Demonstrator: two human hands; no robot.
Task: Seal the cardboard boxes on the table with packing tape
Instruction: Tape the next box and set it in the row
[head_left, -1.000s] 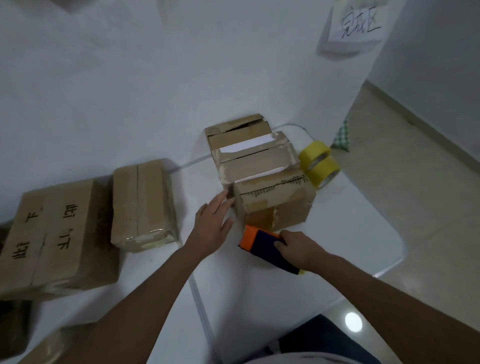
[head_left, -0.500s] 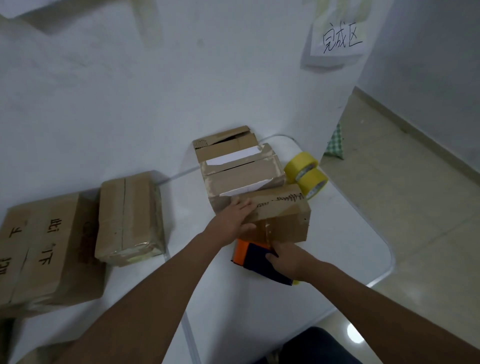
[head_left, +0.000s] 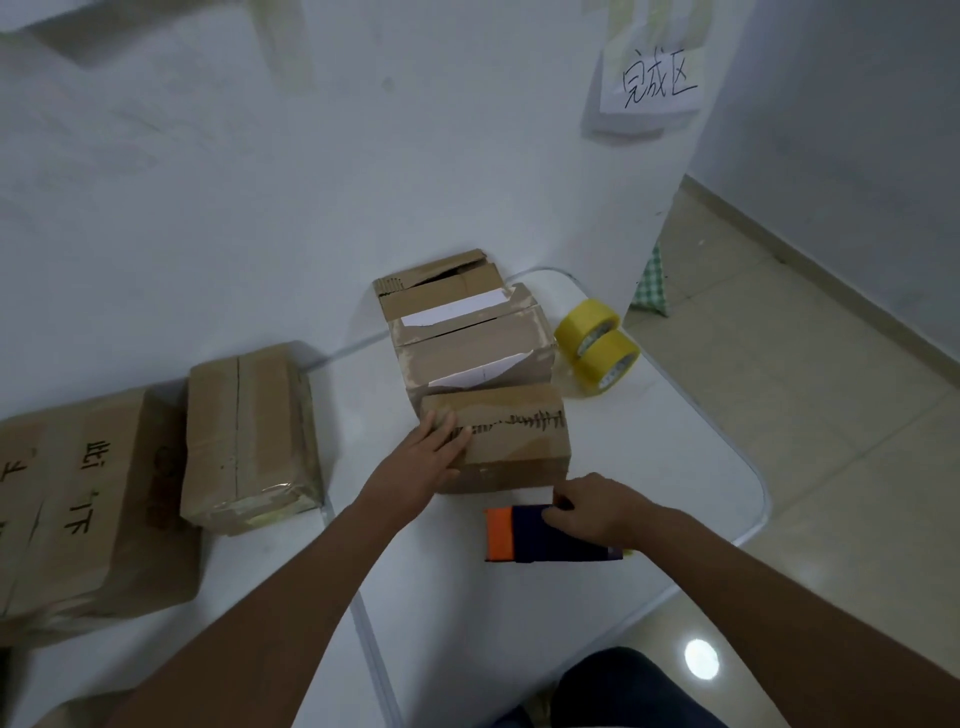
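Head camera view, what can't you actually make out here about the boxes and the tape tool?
- Tape dispenser: its roll and blade are hidden under the right hand.
- Small box: left top corner is covered by the left hand.
- Large lettered box: cut off by the left frame edge.

Plain packing room, white folding table (head_left: 675, 467), stacked cardboard boxes (head_left: 249, 436), handwritten wall sign (head_left: 654, 78)

Left hand (head_left: 423, 460) presses small box (head_left: 511, 434); right hand (head_left: 597, 512) grips tape dispenser (head_left: 519, 535).
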